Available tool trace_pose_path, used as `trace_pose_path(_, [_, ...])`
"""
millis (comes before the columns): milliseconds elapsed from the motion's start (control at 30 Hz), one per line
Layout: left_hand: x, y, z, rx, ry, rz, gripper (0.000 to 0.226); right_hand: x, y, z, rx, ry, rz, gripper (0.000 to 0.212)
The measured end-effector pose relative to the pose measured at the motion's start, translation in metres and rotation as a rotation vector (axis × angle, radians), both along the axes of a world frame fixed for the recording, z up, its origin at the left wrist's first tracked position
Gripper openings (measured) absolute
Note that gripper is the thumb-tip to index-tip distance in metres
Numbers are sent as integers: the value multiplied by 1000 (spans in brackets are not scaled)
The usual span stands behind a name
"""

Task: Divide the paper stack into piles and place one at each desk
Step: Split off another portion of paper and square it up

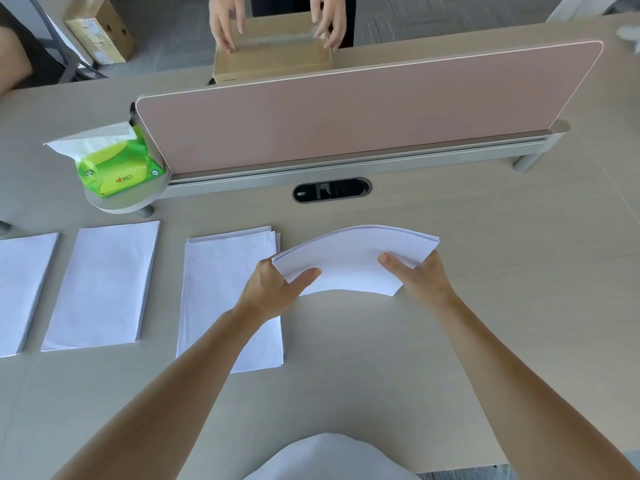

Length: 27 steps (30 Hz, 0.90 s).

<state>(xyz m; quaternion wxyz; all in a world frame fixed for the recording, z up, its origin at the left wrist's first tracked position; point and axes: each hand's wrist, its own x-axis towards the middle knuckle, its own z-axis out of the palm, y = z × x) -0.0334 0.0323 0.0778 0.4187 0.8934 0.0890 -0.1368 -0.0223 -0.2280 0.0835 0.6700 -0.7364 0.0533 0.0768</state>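
One: White cloth (329, 459) at the bottom edge lies nearest us, cut off by the frame; we cannot tell what garment it is. Which way does our paper stack (353, 254) run?

Two: Its long axis runs left to right across the desk (502, 341), one short edge toward each hand. We hold it bowed upward in the middle. Its left corner is over the right edge of the nearest pile (225, 299), whose long axis runs away from us instead.

One: What do we fail to see?

Two: We cannot see the underside of the stack or the fingers beneath it. The far-left pile (24, 289) is cut by the frame edge; the middle pile (104, 285) shows whole. Beyond the pink divider (346, 116), another person's hands (227, 26) rest at the sides of a cardboard box (270, 64), whose lower part the divider hides.

One: Where does the stack sit against our fingers?

Two: Our left hand (273, 289) grips the near left corner, with the thumb on top and the fingers passing under. Our right hand (419, 275) grips the near right corner likewise, thumb flat on the top sheet. Both hands pinch the stack between thumb and fingers; neither is spread wide.
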Motion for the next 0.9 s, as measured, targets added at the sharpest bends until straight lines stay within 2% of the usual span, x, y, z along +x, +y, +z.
trace_pose_path(100, [1,-5,3,-24,-30,27,56,2,4,1,-27,14,-28,25])
trace_pose_path(233, [7,-13,13,27,-187,24,47,7,7,7,-45,-41,-50,27])
trace_pose_path(300, [15,-14,19,6,-174,51,42,15,4,10,-37,-49,-96,22])
trace_pose_path(433, [33,-15,29,-98,-134,103,36,30,-2,20,-9,-109,-109,25])
trace_pose_path(500, [40,-16,34,-159,-152,107,30,34,-4,22,33,-125,-99,33])
trace_pose_path(567, [44,-17,36,-190,-195,137,35,34,-5,19,22,-149,-114,42])
trace_pose_path(633, [44,-18,34,-160,-259,131,39,33,-2,14,49,-150,-149,21])
trace_pose_path(667, [43,-18,31,-169,-279,106,34,32,-1,10,60,-141,-167,12])
trace_pose_path(733, [40,-20,23,-223,-266,50,20,28,3,-2,60,-113,-177,10])
trace_pose_path(900, [33,-18,-7,-102,-196,-12,39,15,6,-24,44,-16,-163,8])
